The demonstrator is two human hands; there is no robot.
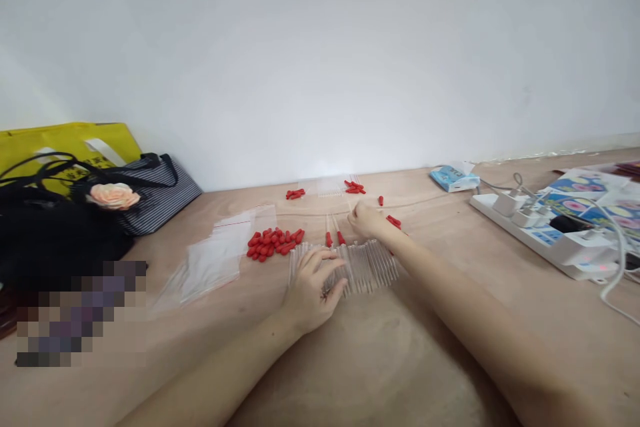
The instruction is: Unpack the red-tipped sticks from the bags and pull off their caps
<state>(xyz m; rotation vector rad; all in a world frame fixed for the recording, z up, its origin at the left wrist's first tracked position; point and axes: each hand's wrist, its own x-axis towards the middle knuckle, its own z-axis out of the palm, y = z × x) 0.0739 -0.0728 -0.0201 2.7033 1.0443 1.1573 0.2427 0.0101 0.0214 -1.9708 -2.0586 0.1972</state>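
My left hand (316,287) lies over a row of clear glass tubes (369,267), its fingers apart. Just beyond the row, my right hand (369,220) is closed, fingertips pinched together; what they hold is hidden. Beside its fingertips lie two droppers (341,237) with red rubber bulbs, thin tips pointing toward the wall. A heap of loose red rubber bulbs (273,243) sits left of the tubes. More red bulbs (394,221) lie just right of my right wrist.
Clear plastic bags (213,260) are stacked at the left. Near the wall lie small groups of red bulbs (355,187) by more clear tubes (331,191). A tissue pack (455,178) and a power strip (545,237) with chargers stand right; bags (155,190) stand left.
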